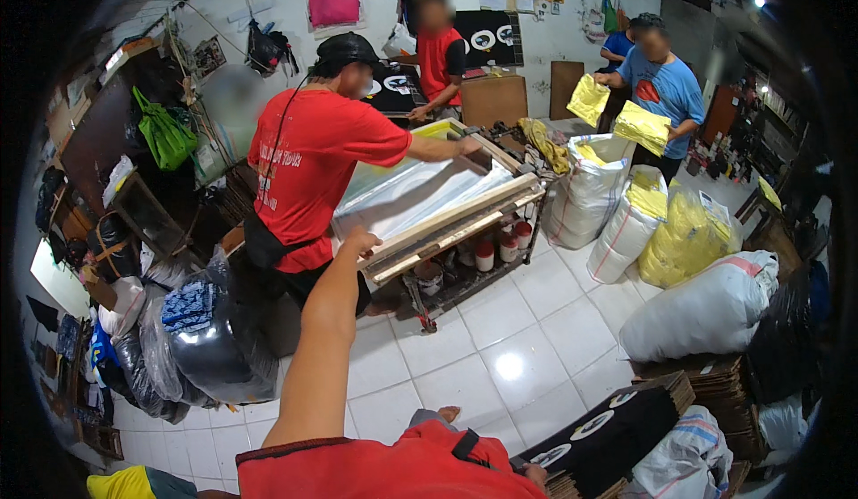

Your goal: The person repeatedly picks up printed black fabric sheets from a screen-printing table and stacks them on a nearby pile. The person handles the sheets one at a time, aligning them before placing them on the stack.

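Note:
My left arm reaches forward, and my left hand (361, 241) is closed on the near left corner of a wooden screen-printing frame (429, 233). Pale mesh fills the frame, which rests tilted on a wheeled metal trolley (420, 300). A co-worker in a red shirt (323, 164) has one hand on its far side. My right hand (536, 476) shows only in part at the lower edge, beside black printed fabric (601, 436) with white round prints, laid over stacked cardboard. Its fingers are too hidden to read.
Jars (484, 256) stand on the trolley's lower shelf. White sacks (601, 186) and a yellow bag (684, 240) stand right of it. One person there holds yellow fabric (642, 127); another in red stands behind the trolley. Black plastic bundles (219, 342) sit at left.

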The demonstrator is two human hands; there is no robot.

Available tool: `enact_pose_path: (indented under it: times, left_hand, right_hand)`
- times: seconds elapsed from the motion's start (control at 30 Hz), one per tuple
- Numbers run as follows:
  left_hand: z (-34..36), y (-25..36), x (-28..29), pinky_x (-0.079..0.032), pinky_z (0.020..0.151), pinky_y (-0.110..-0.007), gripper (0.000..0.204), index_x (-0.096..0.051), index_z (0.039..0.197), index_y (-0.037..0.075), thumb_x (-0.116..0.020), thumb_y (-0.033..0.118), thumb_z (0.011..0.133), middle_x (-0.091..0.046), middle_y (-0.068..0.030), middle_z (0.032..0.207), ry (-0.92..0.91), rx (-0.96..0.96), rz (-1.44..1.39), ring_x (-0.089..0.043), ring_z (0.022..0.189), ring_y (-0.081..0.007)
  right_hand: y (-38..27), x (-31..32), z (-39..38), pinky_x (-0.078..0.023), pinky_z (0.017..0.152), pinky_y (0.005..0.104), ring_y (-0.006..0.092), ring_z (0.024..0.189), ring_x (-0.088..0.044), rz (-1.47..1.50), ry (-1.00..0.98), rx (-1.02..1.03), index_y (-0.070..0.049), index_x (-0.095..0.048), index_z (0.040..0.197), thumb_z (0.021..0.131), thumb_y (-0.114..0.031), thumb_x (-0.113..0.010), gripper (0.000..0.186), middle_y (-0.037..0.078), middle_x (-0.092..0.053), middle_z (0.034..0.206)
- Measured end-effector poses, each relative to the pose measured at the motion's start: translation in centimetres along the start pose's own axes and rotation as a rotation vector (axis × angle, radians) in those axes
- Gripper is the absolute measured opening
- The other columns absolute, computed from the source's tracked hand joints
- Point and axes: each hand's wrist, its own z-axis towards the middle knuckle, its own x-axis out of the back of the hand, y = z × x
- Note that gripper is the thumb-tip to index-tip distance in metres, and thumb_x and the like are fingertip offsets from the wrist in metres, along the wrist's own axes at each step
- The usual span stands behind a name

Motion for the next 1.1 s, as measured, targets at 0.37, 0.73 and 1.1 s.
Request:
enact_pose_path:
  times: [0.37, 0.73, 1.1]
  left_hand:
    - [-3.2, -0.4, -4.4, -0.036, 0.036, -0.035, 0.03, -0.057, 0.07, -0.004, -0.071, 0.022, 0.073, -0.055, -0.0141, 0.058, -0.066, 0.045, -0.008, -0.051, 0.044, -0.0201]
    - [0.7, -1.7, -5.9, -0.042, 0.04, -0.033, 0.033, -0.059, 0.083, -0.004, -0.071, 0.026, 0.073, -0.057, -0.013, 0.06, -0.119, -0.018, 0.017, -0.054, 0.047, -0.0187]
    - [-1.0, -21.3, -24.6, -0.046, 0.044, -0.035, 0.042, -0.066, 0.066, 0.004, -0.062, 0.045, 0.077, -0.063, -0.0076, 0.062, -0.407, -0.102, 0.366, -0.058, 0.049, -0.0185]
  right_hand:
    - [-1.1, 2.4, -4.1, -0.048, 0.076, 0.0431, 0.0302, 0.086, -0.062, -1.407, -0.068, 0.482, -0.014, -0.068, 0.088, 0.077, -0.029, -0.052, 0.024, 0.011, -0.065, 0.088]
    - [-3.7, 0.8, -4.2, -0.046, 0.081, 0.037, 0.0247, 0.091, -0.062, -1.051, 0.081, 0.241, -0.009, -0.068, 0.093, 0.079, -0.032, -0.058, 0.029, 0.011, -0.066, 0.096]
    - [-3.8, 0.2, -3.9, -0.049, 0.071, 0.042, 0.0298, 0.088, -0.062, -1.504, -0.063, 0.372, -0.022, -0.069, 0.089, 0.08, -0.034, -0.048, 0.025, 0.01, -0.066, 0.088]
